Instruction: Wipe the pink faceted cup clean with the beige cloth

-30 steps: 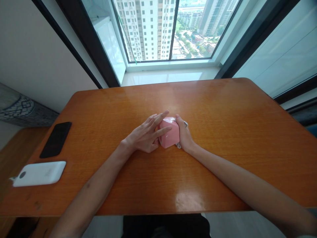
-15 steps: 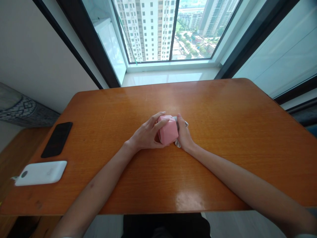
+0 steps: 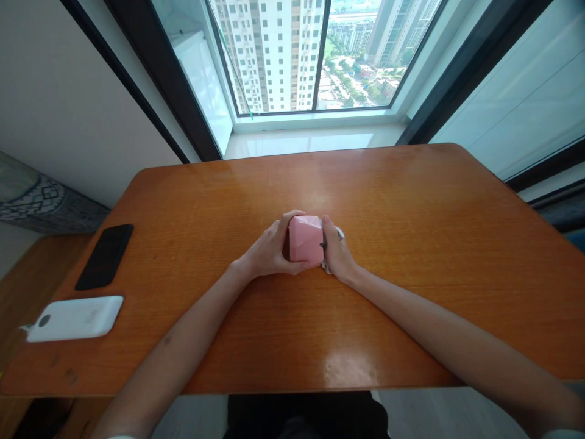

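A small pink box (image 3: pixel 305 239) sits at the middle of the wooden table (image 3: pixel 411 201), held between both hands. My left hand (image 3: pixel 269 250) curls round its left side, thumb under and fingers over the top edge. My right hand (image 3: pixel 336 253) presses against its right side, and a bit of white material (image 3: pixel 339 231) shows behind the fingers. The box's far and right faces are hidden.
A black phone (image 3: pixel 105 256) lies flat near the table's left edge. A white power bank (image 3: pixel 73 319) lies closer to me at the left front corner. Beyond the far edge is a window sill and glass. A lower wooden surface (image 3: pixel 18 286) adjoins on the left.
My left hand went from fingers stretched flat on the box to curled round its left side. The box has turned so a flat pink face points up at me.
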`<state>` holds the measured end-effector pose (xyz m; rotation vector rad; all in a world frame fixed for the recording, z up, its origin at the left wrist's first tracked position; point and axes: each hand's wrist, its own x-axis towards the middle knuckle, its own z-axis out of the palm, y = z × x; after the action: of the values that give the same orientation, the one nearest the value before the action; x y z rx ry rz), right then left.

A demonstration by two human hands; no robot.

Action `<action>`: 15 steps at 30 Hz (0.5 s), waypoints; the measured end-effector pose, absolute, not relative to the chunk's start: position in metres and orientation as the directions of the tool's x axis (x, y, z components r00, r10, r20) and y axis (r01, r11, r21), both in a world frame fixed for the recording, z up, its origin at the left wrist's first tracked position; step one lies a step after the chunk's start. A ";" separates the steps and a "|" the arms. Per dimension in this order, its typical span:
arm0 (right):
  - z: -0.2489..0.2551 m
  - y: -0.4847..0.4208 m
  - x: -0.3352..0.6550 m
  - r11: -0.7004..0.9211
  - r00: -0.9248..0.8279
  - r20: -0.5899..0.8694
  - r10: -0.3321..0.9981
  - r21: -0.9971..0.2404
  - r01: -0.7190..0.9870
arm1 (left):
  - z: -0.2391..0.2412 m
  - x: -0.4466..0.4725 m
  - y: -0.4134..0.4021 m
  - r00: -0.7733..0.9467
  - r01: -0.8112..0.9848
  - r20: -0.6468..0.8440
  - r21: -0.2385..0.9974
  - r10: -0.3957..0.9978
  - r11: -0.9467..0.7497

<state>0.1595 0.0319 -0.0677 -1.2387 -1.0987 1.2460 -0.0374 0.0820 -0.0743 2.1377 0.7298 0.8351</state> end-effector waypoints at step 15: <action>-0.059 0.033 0.157 -0.069 0.050 -0.073 0.996 -0.994 -0.081 | -0.082 -0.038 0.088 0.711 0.178 0.576 0.407 0.403 -0.896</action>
<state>0.1570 0.0331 -0.0594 -1.2259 -1.0774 1.2582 -0.0385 0.0877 -0.0816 2.5974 0.4552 0.9838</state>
